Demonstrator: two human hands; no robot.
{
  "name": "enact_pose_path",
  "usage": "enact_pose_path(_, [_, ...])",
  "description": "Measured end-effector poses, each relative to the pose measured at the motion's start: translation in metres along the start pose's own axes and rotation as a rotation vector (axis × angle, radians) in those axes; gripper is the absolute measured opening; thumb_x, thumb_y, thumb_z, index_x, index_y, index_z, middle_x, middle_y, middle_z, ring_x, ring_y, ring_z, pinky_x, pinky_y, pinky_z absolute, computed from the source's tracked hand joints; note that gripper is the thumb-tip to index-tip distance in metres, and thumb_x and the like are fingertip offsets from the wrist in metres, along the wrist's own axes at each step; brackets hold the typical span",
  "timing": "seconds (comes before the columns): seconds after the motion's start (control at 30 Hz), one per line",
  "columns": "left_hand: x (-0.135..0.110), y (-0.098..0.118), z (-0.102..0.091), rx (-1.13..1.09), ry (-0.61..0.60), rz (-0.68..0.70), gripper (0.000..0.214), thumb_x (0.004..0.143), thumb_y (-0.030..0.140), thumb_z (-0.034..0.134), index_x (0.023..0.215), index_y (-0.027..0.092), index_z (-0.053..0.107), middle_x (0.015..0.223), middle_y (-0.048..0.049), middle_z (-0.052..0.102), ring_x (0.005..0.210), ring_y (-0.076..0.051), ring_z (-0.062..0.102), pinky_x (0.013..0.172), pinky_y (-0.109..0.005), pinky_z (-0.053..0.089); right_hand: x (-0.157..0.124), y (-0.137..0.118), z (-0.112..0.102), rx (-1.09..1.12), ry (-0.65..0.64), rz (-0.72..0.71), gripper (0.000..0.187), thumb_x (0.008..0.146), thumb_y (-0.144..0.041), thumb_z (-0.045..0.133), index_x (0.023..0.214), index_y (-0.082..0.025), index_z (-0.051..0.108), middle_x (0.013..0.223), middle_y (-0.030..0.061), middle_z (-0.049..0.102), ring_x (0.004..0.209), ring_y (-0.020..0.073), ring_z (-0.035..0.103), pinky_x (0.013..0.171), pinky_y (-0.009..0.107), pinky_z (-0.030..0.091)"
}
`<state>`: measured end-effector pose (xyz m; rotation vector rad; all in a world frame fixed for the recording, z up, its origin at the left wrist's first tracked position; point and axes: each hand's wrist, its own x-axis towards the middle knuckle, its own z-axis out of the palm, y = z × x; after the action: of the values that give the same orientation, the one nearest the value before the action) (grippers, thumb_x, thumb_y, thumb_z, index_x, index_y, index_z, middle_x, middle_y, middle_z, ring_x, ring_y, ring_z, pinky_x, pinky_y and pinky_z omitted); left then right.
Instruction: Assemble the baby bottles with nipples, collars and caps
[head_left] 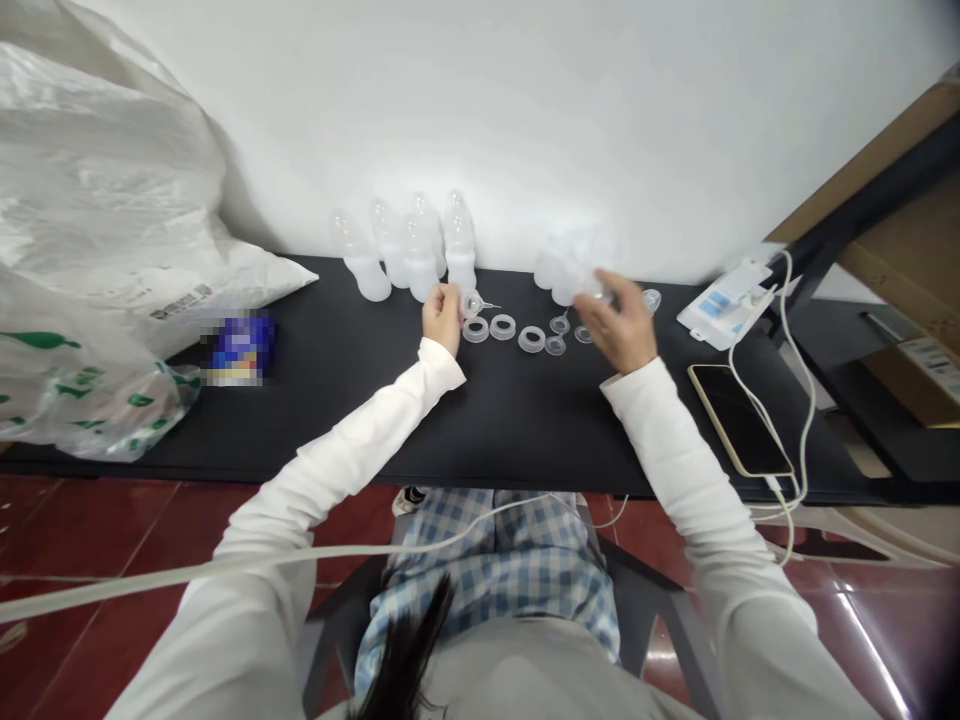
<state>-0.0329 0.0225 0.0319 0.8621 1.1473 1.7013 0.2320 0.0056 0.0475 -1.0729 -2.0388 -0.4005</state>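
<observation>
My left hand (pixel 442 318) pinches a small clear silicone piece (pixel 472 303) with a thin stem, just above the table. My right hand (pixel 619 322) closes on a translucent plastic piece (pixel 577 265), blurred among the bottles at the wall. Several frosted translucent bottles (pixel 397 250) stand in a group behind my left hand. Between my hands, several clear rings (pixel 502 327) and small clear valve-like discs (pixel 559 323) lie flat on the black table top (pixel 525 430). Another clear disc (pixel 651 300) lies beyond my right hand.
A large white plastic bag (pixel 97 200) fills the left side, beside a pixelated blue package (pixel 240 350). On the right lie a phone (pixel 739 420), a white cable (pixel 787 400) and a white card pack (pixel 727 305). A white wall backs the table.
</observation>
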Motion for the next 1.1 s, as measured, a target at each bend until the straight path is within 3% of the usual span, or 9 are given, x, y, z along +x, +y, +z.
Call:
enact_pose_path(0.17, [-0.005,-0.003,-0.002,0.000,0.015,0.156,0.044,0.083,0.051,0.071,0.064,0.020,0.046,0.061,0.0050,0.044,0.062,-0.008,0.049,0.063,-0.020,0.043,-0.001,0.051,-0.024,-0.303,0.213,0.454,0.039,0.092,-0.045,0.057,0.116,-0.015,0.066,0.101,0.0177,0.056,0.101,0.0335,0.054,0.090,0.054,0.041])
enact_pose_path(0.23, [-0.008,-0.004,-0.002,0.012,-0.002,0.157,0.042,0.082,0.053,0.071,0.068,0.021,0.049,0.066,0.0038,0.048,0.069,-0.010,0.052,0.069,-0.021,0.046,-0.009,0.068,-0.021,-0.322,0.195,0.566,0.039,0.091,-0.048,0.058,0.109,-0.015,0.066,0.095,0.0168,0.055,0.097,0.0325,0.052,0.087,0.052,0.040])
enact_pose_path(0.37, [-0.011,-0.006,-0.001,0.064,-0.044,0.227,0.039,0.081,0.056,0.071,0.074,0.021,0.055,0.082,0.0006,0.055,0.081,-0.012,0.058,0.077,-0.022,0.050,-0.028,0.088,-0.001,-0.280,0.050,0.645,0.040,0.087,-0.054,0.061,0.100,-0.017,0.063,0.088,0.0104,0.052,0.087,0.0274,0.051,0.080,0.047,0.041])
enact_pose_path(0.43, [-0.013,-0.007,0.000,0.078,-0.065,0.274,0.040,0.080,0.057,0.071,0.076,0.020,0.058,0.091,-0.0020,0.058,0.088,-0.013,0.061,0.079,-0.022,0.051,-0.031,0.089,0.005,-0.269,0.043,0.641,0.045,0.088,-0.059,0.058,0.102,-0.016,0.062,0.091,0.0108,0.053,0.087,0.0265,0.050,0.080,0.048,0.041])
enact_pose_path(0.57, [-0.014,-0.012,0.002,0.069,-0.190,0.289,0.044,0.079,0.062,0.069,0.079,0.019,0.059,0.108,-0.0068,0.063,0.104,-0.016,0.064,0.088,-0.026,0.052,-0.020,0.068,0.003,-0.370,0.192,0.617,0.060,0.089,-0.065,0.052,0.111,-0.011,0.065,0.112,0.0255,0.054,0.101,0.0332,0.049,0.087,0.055,0.038])
enact_pose_path(0.63, [-0.016,-0.016,0.002,0.067,-0.276,0.266,0.047,0.080,0.065,0.067,0.079,0.020,0.057,0.114,-0.0083,0.066,0.109,-0.019,0.065,0.093,-0.032,0.053,-0.012,0.042,0.003,-0.362,0.211,0.513,0.056,0.094,-0.057,0.047,0.126,-0.013,0.060,0.122,0.0256,0.052,0.107,0.0342,0.049,0.090,0.056,0.038])
enact_pose_path(0.8, [-0.022,-0.026,0.004,0.085,-0.506,0.219,0.050,0.084,0.071,0.058,0.083,0.021,0.050,0.124,-0.0119,0.069,0.117,-0.025,0.066,0.100,-0.045,0.053,-0.001,-0.033,0.022,-0.086,-0.167,0.052,0.042,0.096,-0.046,0.046,0.128,-0.021,0.057,0.116,0.0143,0.060,0.110,0.0301,0.055,0.095,0.047,0.040])
enact_pose_path(0.87, [-0.024,-0.029,0.006,0.087,-0.556,0.209,0.050,0.086,0.072,0.054,0.084,0.022,0.047,0.124,-0.0126,0.070,0.115,-0.025,0.067,0.097,-0.045,0.055,-0.002,-0.049,0.032,-0.002,-0.218,-0.028,0.040,0.096,-0.046,0.047,0.125,-0.021,0.058,0.107,0.0125,0.064,0.100,0.0276,0.058,0.088,0.043,0.044])
enact_pose_path(1.1, [-0.027,-0.035,0.004,0.196,-0.645,0.279,0.051,0.086,0.073,0.051,0.082,0.024,0.039,0.116,-0.0110,0.072,0.108,-0.021,0.069,0.094,-0.045,0.056,-0.008,-0.056,0.045,0.419,-0.193,0.085,0.021,0.095,-0.038,0.051,0.107,-0.021,0.054,0.086,0.0036,0.060,0.072,0.0155,0.056,0.068,0.030,0.048])
